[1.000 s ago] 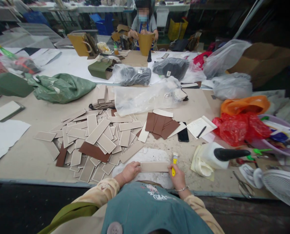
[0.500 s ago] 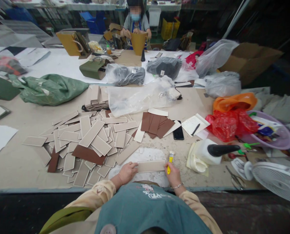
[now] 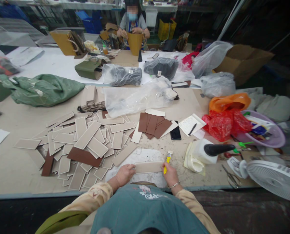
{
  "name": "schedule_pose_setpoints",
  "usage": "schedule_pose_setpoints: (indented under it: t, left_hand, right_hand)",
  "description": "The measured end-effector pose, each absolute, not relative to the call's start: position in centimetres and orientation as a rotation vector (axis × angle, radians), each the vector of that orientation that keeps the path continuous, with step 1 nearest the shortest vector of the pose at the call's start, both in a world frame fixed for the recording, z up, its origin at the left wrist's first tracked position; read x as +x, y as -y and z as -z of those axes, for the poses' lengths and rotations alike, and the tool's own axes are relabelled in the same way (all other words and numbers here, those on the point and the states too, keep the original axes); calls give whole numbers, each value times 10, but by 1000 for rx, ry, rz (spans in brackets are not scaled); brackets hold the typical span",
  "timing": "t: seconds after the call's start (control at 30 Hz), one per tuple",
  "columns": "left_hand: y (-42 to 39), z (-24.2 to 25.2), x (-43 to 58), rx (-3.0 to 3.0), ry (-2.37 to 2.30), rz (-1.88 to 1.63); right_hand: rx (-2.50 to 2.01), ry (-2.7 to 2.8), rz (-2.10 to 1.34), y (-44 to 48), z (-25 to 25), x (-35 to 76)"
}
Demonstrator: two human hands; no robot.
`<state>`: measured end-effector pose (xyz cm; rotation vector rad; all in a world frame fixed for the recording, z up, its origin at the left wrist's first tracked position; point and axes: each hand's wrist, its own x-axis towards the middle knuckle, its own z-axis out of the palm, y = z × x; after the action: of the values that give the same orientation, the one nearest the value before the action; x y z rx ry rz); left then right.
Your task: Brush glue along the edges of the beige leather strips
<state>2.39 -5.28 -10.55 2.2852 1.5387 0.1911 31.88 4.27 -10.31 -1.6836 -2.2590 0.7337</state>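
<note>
A beige rectangular strip [image 3: 148,167] with pale edges lies crosswise in front of me, over a whitish sheet [image 3: 145,152] on the table. My left hand [image 3: 125,173] is closed on the strip's left end. In my right hand [image 3: 170,174] is a small yellow-handled brush [image 3: 168,159], its pale head pointing up and away from me. The fingers of that hand also touch the strip's right end. To the left spreads a loose heap of similar beige pieces [image 3: 87,135], with a brown piece [image 3: 84,156] on top.
Brown pieces [image 3: 152,123], a phone [image 3: 175,130] and a notepad with a pen [image 3: 191,125] lie beyond. On the right are a white bottle with a black nozzle [image 3: 205,151], scissors [image 3: 231,177] and a fan [image 3: 274,178]. Across the table a person handles a tan bag [image 3: 134,44].
The whole view has shifted slightly, so most things appear a little further left. Both hands keep their hold on the strip and the brush.
</note>
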Motion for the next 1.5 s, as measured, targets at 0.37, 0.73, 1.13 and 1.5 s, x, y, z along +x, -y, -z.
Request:
schedule_pose_setpoints:
  t: [0.37, 0.73, 1.13, 1.5]
  left_hand:
    - [52, 104, 25, 2322, -1512, -186]
    - [55, 113, 25, 2331, -1499, -107]
    - [54, 110, 27, 2295, -1504, -8]
    - [52, 103, 28, 2233, -1506, 64]
  right_hand:
    - [-1779, 2369, -705, -42, 98, 314]
    - [-1789, 2401, -680, -43, 100, 313]
    - [-1044, 2671, -781, -5, 108, 316]
    - [-1201, 2700, -765, -4, 109, 317]
